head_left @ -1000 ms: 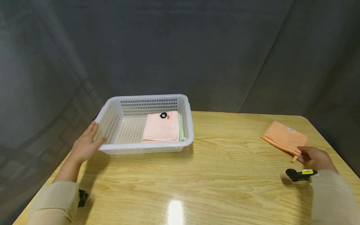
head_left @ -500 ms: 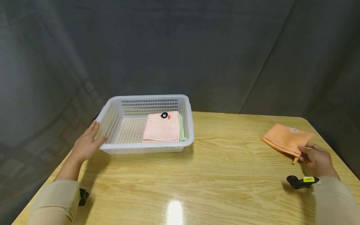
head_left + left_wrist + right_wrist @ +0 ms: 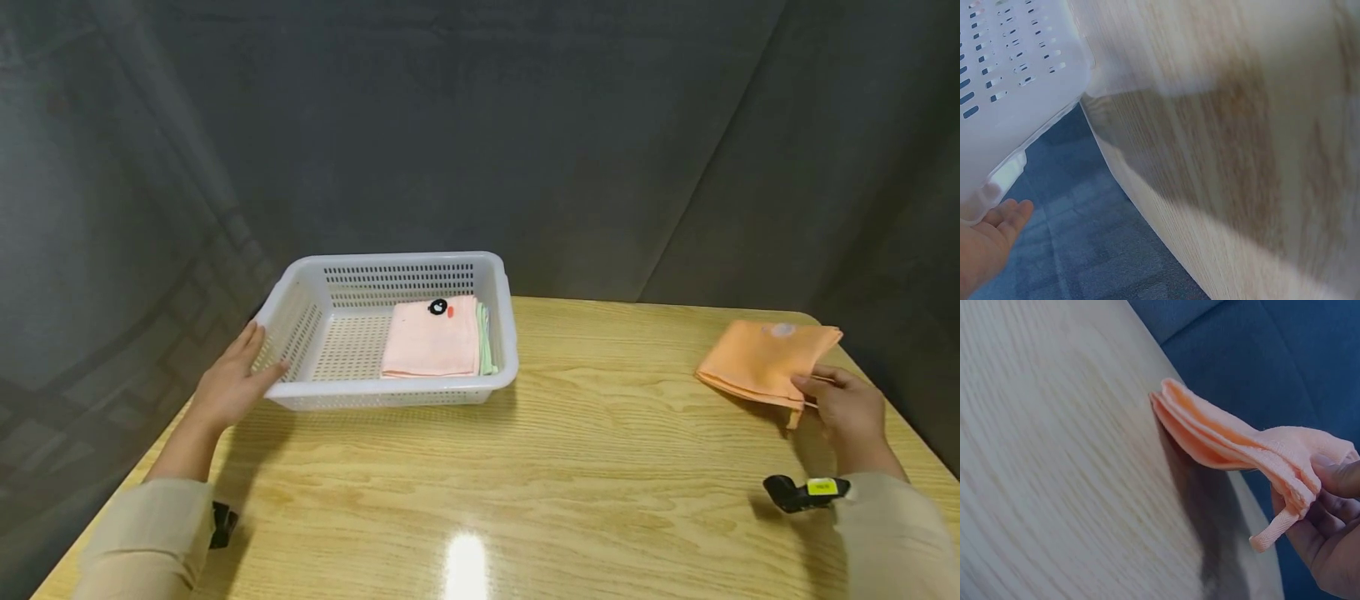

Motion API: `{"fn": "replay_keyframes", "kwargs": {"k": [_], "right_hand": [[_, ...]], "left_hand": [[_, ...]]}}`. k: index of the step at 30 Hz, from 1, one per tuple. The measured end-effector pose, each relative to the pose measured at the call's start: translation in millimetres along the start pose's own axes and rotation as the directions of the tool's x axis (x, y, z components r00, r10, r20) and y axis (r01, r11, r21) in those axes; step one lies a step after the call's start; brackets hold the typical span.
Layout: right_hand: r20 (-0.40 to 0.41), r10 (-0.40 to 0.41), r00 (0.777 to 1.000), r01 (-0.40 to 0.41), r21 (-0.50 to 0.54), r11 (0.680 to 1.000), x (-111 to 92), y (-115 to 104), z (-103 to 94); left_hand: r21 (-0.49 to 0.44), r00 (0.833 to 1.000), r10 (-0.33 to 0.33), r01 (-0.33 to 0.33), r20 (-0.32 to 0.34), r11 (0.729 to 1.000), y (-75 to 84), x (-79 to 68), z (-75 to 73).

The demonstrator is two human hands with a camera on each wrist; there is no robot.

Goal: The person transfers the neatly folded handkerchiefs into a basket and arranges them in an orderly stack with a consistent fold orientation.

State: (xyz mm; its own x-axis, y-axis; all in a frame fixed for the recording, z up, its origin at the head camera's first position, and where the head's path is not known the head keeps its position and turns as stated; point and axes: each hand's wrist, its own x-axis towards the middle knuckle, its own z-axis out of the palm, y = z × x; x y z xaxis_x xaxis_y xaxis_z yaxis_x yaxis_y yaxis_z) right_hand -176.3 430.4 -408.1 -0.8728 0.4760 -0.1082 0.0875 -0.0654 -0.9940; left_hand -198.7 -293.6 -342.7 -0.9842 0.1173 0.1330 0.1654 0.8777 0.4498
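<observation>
A white perforated plastic basket (image 3: pixel 420 387) stands on the table at left of centre in the head view. Inside its right half lies a folded pink cloth (image 3: pixel 423 342) with a black-and-red face mark, over a green cloth (image 3: pixel 483 337). My left hand (image 3: pixel 234 383) rests at the basket's front-left corner, thumb over the rim, fingers extended along the outside. At the far right, my right hand (image 3: pixel 847 408) pinches a folded orange cloth (image 3: pixel 761 358) by its near-right corner. The right wrist view shows thumb and fingers on the orange cloth (image 3: pixel 1210 431), its loop hanging down.
The wooden table (image 3: pixel 600 450) runs to a right edge close to my right hand. A dark curtain (image 3: pixel 480 142) hangs behind it and at both sides. Black wrist devices, such as the right one (image 3: pixel 802 493), jut from the sleeves.
The right hand has raised its side of the orange cloth, whose far-right corner now stands higher, while the left part stays low. The left hand and basket stay nearly where they were.
</observation>
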Motion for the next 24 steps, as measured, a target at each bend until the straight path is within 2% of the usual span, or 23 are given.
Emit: {"fn": "replay_keyframes", "kwargs": {"k": [3, 7, 15, 24], "right_hand": [[-0.024, -0.023, 0.999, 0.022, -0.041, 0.999, 17, 12, -9.2], [-0.01, -0.035, 0.999, 0.034, -0.037, 0.999, 29, 21, -16.1], [-0.003, -0.111, 0.994, 0.111, -0.015, 0.994, 33, 24, -17.2], [-0.002, -0.163, 0.987, 0.163, 0.067, 0.984, 37, 22, -8.7]], "left_hand": [[0.001, 1.0, -0.001, 0.001, -0.001, 1.0, 0.0, -0.3, -1.0], [-0.001, 1.0, 0.0, 0.0, -0.003, 1.0, 0.3, -0.6, -2.0], [-0.012, 1.0, 0.002, -0.002, 0.001, 1.0, 1.7, -1.4, -1.2], [-0.002, 1.0, 0.004, -0.004, 0.008, 1.0, -0.7, -1.0, 0.0]]}}
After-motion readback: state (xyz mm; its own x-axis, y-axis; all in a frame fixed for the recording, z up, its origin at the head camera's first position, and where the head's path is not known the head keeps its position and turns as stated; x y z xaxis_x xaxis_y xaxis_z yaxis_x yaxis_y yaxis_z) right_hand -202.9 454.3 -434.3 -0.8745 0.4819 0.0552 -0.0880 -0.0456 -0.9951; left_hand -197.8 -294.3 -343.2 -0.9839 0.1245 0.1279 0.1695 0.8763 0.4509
